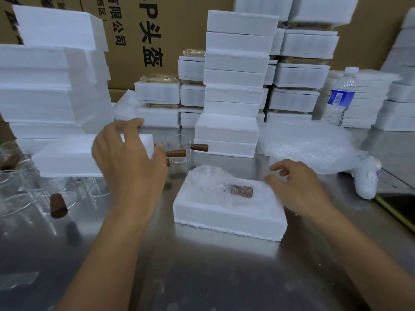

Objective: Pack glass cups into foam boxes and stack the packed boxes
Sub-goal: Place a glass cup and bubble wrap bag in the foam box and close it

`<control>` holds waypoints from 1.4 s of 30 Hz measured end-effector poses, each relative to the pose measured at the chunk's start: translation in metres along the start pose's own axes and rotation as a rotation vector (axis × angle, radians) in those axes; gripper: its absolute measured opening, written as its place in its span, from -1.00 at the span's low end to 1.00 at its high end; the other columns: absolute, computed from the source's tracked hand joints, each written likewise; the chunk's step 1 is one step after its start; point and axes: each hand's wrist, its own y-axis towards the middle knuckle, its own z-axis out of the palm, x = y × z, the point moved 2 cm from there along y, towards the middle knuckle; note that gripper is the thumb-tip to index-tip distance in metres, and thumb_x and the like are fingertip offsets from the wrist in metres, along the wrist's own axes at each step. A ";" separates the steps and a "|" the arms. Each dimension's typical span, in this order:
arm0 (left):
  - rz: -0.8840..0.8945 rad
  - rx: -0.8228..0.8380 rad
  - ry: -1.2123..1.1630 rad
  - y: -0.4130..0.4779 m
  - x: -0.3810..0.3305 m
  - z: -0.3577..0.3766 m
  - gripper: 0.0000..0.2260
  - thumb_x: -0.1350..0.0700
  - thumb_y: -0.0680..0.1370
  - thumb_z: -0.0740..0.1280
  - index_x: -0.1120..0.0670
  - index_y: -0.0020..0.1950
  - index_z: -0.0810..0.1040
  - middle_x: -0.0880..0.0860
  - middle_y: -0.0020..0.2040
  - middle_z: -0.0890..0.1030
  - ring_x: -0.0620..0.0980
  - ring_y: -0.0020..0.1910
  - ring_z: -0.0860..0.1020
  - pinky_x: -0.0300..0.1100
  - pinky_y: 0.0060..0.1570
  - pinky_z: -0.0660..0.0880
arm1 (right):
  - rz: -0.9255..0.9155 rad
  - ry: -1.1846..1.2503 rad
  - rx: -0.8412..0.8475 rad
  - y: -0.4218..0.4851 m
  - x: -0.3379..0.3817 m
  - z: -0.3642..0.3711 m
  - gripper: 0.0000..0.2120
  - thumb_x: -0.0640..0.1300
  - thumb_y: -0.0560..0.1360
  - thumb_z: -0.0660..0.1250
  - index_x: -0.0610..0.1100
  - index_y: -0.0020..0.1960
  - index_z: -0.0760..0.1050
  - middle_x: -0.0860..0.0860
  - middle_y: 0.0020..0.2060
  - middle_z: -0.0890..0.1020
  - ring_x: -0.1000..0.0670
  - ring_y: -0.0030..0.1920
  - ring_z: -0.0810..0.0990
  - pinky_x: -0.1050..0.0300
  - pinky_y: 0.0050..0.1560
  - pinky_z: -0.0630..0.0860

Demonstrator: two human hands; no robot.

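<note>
A white foam box (pixel 229 216) lies open on the steel table in front of me. In its recess rests a glass cup wrapped in bubble wrap (pixel 221 184), its brown wooden handle showing through. My right hand (pixel 296 185) hovers at the box's right edge, fingers spread and holding nothing. My left hand (pixel 128 158) is raised with its fingers apart in front of a flat foam lid (pixel 67 158) at the left, holding nothing. Two bare glass cups with wooden handles (pixel 179 151) stand just behind that hand.
Several more glass cups (pixel 33 189) lie at the left. A tall stack of closed foam boxes (pixel 233 86) rises behind the open box, with other stacks around it. Loose bubble wrap (pixel 307 144), a water bottle (pixel 342 95) and a tape roll (pixel 366 178) sit at the right.
</note>
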 end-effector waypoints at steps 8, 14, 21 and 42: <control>-0.106 0.226 0.379 -0.003 0.012 0.010 -0.66 0.12 0.53 0.33 0.13 0.30 0.45 0.22 0.20 0.52 0.22 0.36 0.26 0.27 0.40 -0.08 | 0.150 0.051 0.237 0.004 -0.006 0.003 -0.67 0.29 0.41 0.30 0.05 -0.05 0.50 0.12 -0.11 0.54 0.12 -0.19 0.52 0.20 -0.32 0.35; 0.097 0.010 -0.019 0.001 -0.009 -0.003 -0.70 0.12 0.52 0.37 0.13 0.24 0.51 0.09 0.11 0.58 0.16 0.22 0.44 0.13 0.36 0.12 | 0.102 0.057 0.290 0.002 -0.003 0.004 -0.63 0.29 0.40 0.32 0.04 0.01 0.51 0.12 -0.25 0.49 0.17 -0.30 0.44 0.29 -0.39 0.24; -0.044 0.321 -1.285 0.006 -0.033 -0.021 -0.62 -0.01 0.47 0.40 0.08 0.24 0.48 -0.06 0.13 0.62 -0.09 0.14 0.58 -0.28 -0.02 0.55 | 0.057 0.205 0.333 0.003 -0.006 0.007 -0.72 0.28 0.41 0.31 0.15 0.01 0.48 0.13 -0.07 0.52 0.19 -0.11 0.51 0.29 -0.26 0.35; -0.606 0.462 -1.214 -0.004 -0.018 0.012 -0.78 0.14 0.58 0.18 -0.07 0.05 0.59 -0.09 -0.02 0.66 -0.08 -0.01 0.60 -0.09 -0.03 0.53 | 0.152 0.993 0.162 0.004 0.014 -0.014 -0.85 -0.08 0.50 0.25 -0.09 -0.16 0.55 -0.05 -0.32 0.57 0.04 -0.41 0.49 0.30 -0.47 0.46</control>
